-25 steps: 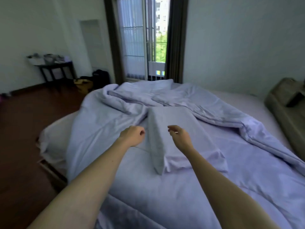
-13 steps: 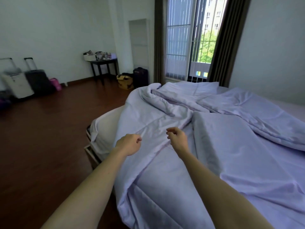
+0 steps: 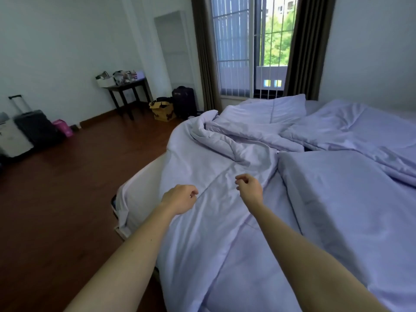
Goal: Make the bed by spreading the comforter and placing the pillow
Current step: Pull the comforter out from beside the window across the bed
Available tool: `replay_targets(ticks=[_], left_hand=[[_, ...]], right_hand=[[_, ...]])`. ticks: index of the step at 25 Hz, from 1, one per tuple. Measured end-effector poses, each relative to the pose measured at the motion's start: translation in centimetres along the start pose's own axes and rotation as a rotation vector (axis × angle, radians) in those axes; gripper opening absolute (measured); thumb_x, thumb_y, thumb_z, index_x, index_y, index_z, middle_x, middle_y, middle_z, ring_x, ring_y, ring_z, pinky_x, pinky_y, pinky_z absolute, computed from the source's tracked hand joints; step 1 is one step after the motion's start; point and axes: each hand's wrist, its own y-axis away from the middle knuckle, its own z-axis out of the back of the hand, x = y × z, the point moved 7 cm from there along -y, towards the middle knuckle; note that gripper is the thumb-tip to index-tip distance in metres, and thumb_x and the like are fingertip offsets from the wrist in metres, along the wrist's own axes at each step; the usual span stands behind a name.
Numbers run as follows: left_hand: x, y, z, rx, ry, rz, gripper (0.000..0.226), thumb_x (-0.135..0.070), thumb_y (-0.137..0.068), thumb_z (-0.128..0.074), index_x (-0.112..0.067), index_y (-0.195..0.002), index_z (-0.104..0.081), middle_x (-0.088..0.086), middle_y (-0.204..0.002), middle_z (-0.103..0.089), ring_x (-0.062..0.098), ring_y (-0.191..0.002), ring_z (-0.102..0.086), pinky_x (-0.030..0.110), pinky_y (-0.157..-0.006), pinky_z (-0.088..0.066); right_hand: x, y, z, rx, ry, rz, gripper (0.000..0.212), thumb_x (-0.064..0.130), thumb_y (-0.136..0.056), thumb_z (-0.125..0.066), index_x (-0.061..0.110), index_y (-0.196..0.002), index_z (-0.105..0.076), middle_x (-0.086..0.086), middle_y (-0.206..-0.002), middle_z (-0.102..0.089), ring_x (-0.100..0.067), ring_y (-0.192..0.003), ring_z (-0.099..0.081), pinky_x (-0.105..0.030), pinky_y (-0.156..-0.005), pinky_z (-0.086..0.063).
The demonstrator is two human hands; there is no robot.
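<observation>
A pale lilac comforter (image 3: pixel 227 167) lies crumpled over the bed, bunched in folds toward the far end and hanging over the bed's left side. A flat lilac pillow (image 3: pixel 342 199) lies on top of it at the right. My left hand (image 3: pixel 180 198) hovers over the comforter near the bed's left edge, its fingers loosely curled with nothing in them. My right hand (image 3: pixel 249 185) is held a little farther in, left of the pillow, fingers also curled and holding nothing. Neither hand touches the pillow.
The white mattress (image 3: pixel 144 188) shows along the bed's left side above a wooden floor (image 3: pixel 56 210). Suitcases (image 3: pixel 33 129) stand at the far left wall. A dark table (image 3: pixel 128 91) with clutter, a yellow bag (image 3: pixel 163 110) and a black bag (image 3: pixel 184 102) sit near the curtained window (image 3: pixel 252 46).
My view has swung left, so the pillow has shifted from the middle to the right. Both hands have moved off the pillow and now hang over the comforter near the bed's left edge.
</observation>
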Motion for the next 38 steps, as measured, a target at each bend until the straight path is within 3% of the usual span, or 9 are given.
replay_targets(ticks=[5,11,14,20,24,28,31,35,38], left_hand=[[-1.7,-5.9,-4.1,0.116,0.013,-0.078,0.031,-0.029,-0.093,-0.048,-0.026,-0.121,-0.061,-0.002,-0.126,-0.062,0.02,-0.111,-0.06,0.031,-0.093,-0.048],[-9.3,-10.8,-11.3,0.31,0.442,-0.337,0.023,-0.013,-0.092,-0.052,-0.019,-0.106,-0.07,-0.002,-0.108,-0.071,0.015,-0.099,-0.066,0.018,-0.084,-0.047],[-10.7,-12.0,-14.7,0.437,0.337,-0.563,0.025,-0.01,-0.092,-0.053,-0.015,-0.109,-0.069,0.0,-0.111,-0.071,0.014,-0.097,-0.066,0.018,-0.088,-0.046],[-9.3,-12.3,-20.9,0.496,0.002,-1.049,0.034,-0.01,-0.088,-0.046,-0.014,-0.117,-0.063,0.009,-0.121,-0.062,0.028,-0.112,-0.059,0.038,-0.094,-0.048],[-6.5,-13.0,-22.2,0.403,-0.218,-1.07,0.037,-0.034,-0.094,-0.047,-0.028,-0.129,-0.056,0.006,-0.144,-0.041,0.029,-0.127,-0.043,0.042,-0.102,-0.041],[-5.6,-13.7,-21.7,0.372,-0.347,-0.964,0.047,-0.061,-0.087,-0.045,-0.039,-0.128,-0.053,0.002,-0.159,-0.011,0.033,-0.144,-0.011,0.054,-0.112,-0.021],[-5.0,-15.5,-20.2,0.271,-0.53,-0.871,0.044,-0.044,-0.088,-0.052,-0.032,-0.131,-0.05,0.004,-0.161,0.007,0.04,-0.145,0.007,0.063,-0.109,-0.017],[-0.3,-20.0,-15.7,0.111,-0.678,-0.753,0.04,-0.02,-0.098,-0.04,-0.024,-0.137,-0.05,-0.001,-0.161,0.009,0.034,-0.145,-0.009,0.051,-0.106,-0.032],[6.1,-22.1,-9.6,0.02,-0.487,-0.651,0.037,-0.017,-0.095,-0.047,-0.018,-0.132,-0.051,0.004,-0.153,-0.029,0.038,-0.125,-0.039,0.046,-0.098,-0.043]], right_hand=[[-4.5,-2.6,1.8,-0.087,0.011,-0.079,0.022,0.015,-0.087,-0.049,0.024,-0.096,-0.067,-0.001,-0.099,-0.068,-0.024,-0.087,-0.067,-0.033,-0.072,-0.053],[-10.2,-0.8,2.1,-0.218,-0.013,-0.149,0.017,0.016,-0.088,-0.055,0.021,-0.097,-0.069,-0.001,-0.092,-0.069,-0.016,-0.08,-0.067,-0.024,-0.067,-0.047],[-12.4,0.6,1.2,-0.369,0.064,-0.215,0.016,0.014,-0.088,-0.056,0.019,-0.098,-0.068,0.002,-0.088,-0.068,-0.014,-0.08,-0.062,-0.025,-0.072,-0.044],[-20.4,6.8,-7.3,-0.684,-0.007,-0.592,0.046,0.022,-0.086,-0.06,0.011,-0.128,-0.048,-0.007,-0.124,-0.057,-0.023,-0.113,-0.056,-0.031,-0.095,-0.043],[-21.2,9.1,-13.2,-0.428,-0.058,-0.633,0.064,0.042,-0.075,-0.068,0.022,-0.132,-0.046,0.005,-0.12,-0.061,-0.018,-0.109,-0.059,-0.032,-0.09,-0.047],[-16.5,9.6,-16.9,-0.192,0.071,-0.446,0.072,0.018,-0.073,-0.067,0.024,-0.14,-0.04,-0.001,-0.129,-0.058,-0.02,-0.114,-0.057,-0.032,-0.096,-0.046],[-12.4,10.0,-20.9,0.085,0.172,-0.371,0.059,0.009,-0.076,-0.063,0.027,-0.13,-0.048,-0.005,-0.118,-0.063,-0.022,-0.103,-0.06,-0.038,-0.089,-0.05],[-8.8,12.3,-27.0,0.407,0.315,-0.227,0.05,0.01,-0.077,-0.061,0.025,-0.123,-0.049,-0.01,-0.114,-0.064,-0.028,-0.101,-0.06,-0.043,-0.086,-0.051],[-7.8,14.6,-31.0,0.574,0.426,-0.159,0.042,0.012,-0.081,-0.059,0.032,-0.114,-0.041,-0.007,-0.092,-0.057,-0.032,-0.086,-0.055,-0.04,-0.071,-0.045]])
